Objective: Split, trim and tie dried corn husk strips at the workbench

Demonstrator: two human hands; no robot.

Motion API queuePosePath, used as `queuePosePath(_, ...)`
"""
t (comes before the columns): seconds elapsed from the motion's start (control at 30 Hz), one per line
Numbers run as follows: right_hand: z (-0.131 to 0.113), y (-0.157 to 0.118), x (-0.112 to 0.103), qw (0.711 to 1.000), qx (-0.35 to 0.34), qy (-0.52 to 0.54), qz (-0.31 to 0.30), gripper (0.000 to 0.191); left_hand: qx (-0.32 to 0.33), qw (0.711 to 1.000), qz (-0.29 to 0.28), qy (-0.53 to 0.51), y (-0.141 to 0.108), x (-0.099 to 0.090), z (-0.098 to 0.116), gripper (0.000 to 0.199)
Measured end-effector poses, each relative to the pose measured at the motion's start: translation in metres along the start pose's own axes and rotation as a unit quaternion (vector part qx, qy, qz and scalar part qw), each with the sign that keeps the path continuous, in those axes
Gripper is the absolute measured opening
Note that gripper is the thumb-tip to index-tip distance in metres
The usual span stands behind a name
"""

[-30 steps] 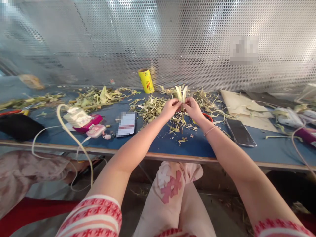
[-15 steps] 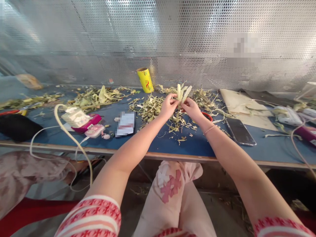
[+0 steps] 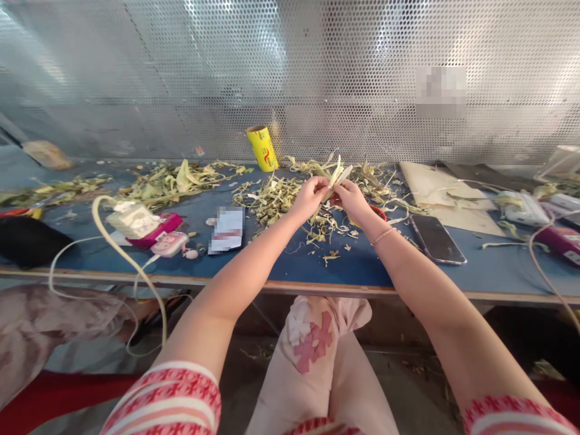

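Note:
Pale green dried leaf strips (image 3: 336,173) stick up between my two hands over the middle of the blue table (image 3: 299,266). My left hand (image 3: 312,197) pinches them from the left, fingertips together. From the right, my right hand (image 3: 350,198) grips the same strips with thumb and fingers. Behind and below the hands lies a loose pile of dried plant scraps (image 3: 276,202). A red-handled tool (image 3: 377,212) shows partly beside my right wrist; the rest is hidden. The fingers cover the strips' lower ends.
A yellow tube (image 3: 263,149) stands against the perforated metal panel (image 3: 308,84). Left are a phone-like item (image 3: 226,231), a purple box (image 3: 158,232), a thick cable (image 3: 131,254) and more leaves (image 3: 181,180). Right lie a black phone (image 3: 438,240) and cardboard (image 3: 430,190). Another person's leg (image 3: 58,326) shows at left.
The leaf strips, spread in a V before, now stand closer together and lean to the right. Both hands stay in nearly the same place, and the view has shifted slightly.

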State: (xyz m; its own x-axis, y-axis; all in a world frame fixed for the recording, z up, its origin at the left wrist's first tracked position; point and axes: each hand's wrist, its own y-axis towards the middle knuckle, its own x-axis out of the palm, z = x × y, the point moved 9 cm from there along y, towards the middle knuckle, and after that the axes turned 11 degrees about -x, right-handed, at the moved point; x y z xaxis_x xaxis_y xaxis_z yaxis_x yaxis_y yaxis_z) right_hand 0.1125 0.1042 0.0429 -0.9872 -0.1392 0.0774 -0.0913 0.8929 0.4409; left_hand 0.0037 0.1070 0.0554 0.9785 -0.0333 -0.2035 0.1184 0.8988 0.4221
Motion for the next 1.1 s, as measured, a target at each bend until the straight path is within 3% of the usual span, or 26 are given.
queuePosePath(0.17,0.001,0.001,-0.008,1.0,0.007,-0.004,0.02,0.011,0.056,0.998,-0.003,0.032,-0.009,0.002,0.018,0.007)
queuePosePath(0.4,0.006,0.004,-0.02,0.998,0.015,-0.003,0.058,0.014,0.022,0.994,-0.105,0.03,-0.015,0.019,0.022,0.01)
queuePosePath(0.6,0.0,0.009,-0.034,0.993,-0.031,-0.001,0.113,0.012,0.001,0.991,-0.132,-0.038,-0.017,0.02,0.022,0.015)
queuePosePath(0.93,-0.009,0.008,-0.027,0.995,-0.063,0.006,0.081,0.02,-0.036,0.998,-0.049,-0.018,-0.01,0.012,0.006,0.03)
queuePosePath(1.1,-0.019,0.003,-0.017,0.995,-0.077,0.029,0.051,0.025,-0.054,0.997,-0.044,0.026,-0.011,0.012,0.004,0.037)
